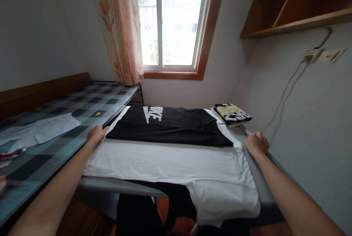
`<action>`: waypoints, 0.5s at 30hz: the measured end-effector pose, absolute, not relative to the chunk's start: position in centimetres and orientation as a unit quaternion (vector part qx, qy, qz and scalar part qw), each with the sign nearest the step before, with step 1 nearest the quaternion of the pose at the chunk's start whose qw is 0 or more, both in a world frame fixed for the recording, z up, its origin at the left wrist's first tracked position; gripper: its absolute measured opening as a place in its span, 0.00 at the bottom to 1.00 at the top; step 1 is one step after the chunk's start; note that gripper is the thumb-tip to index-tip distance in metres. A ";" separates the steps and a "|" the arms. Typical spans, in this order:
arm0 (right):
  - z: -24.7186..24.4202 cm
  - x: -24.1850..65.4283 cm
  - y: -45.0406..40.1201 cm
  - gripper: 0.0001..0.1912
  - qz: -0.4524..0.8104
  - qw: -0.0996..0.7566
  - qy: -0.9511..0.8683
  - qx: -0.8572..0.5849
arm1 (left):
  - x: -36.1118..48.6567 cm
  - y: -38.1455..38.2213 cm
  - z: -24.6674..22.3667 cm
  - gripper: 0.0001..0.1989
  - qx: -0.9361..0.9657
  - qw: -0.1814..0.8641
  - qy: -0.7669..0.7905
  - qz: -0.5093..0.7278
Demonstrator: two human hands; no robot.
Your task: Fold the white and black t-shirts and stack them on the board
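Observation:
A black and white T-shirt (162, 159) lies spread sideways on a grey table (121, 186). Its black part, with white NIKE letters, is folded over on the far side; the white part lies nearer me, one sleeve hanging over the front edge. At the shirt's left end, my left hand (96, 134) is closed on the cloth edge beside the table's side. My right hand (256, 143) is at the table's right edge, apart from the shirt, fingers curled; what they hold, if anything, is hidden. A folded black, white and yellow garment (232, 114) sits at the back right corner.
Left of the table stands a bed with a checked mattress (107, 100), papers (52, 129) lying on it. A window (173, 19) and a flowered curtain (123, 27) are ahead. On the right wall are a socket (313, 55) with a cable and a wooden shelf (291, 23).

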State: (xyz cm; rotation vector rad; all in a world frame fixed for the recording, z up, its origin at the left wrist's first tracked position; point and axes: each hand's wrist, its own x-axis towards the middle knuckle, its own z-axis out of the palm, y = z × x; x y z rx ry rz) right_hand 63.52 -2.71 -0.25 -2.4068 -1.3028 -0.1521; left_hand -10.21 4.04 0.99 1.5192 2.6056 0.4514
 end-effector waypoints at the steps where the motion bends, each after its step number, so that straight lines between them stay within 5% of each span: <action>1: -0.4 63.7 -2.8 0.24 -0.056 0.201 -0.470 -0.857 | -10.1 3.9 1.1 0.26 0.496 0.044 0.857 0.133; 15: -3.2 65.6 -2.0 0.22 -0.151 0.264 -0.478 -0.824 | -10.3 3.8 1.0 0.30 0.505 0.025 0.860 0.070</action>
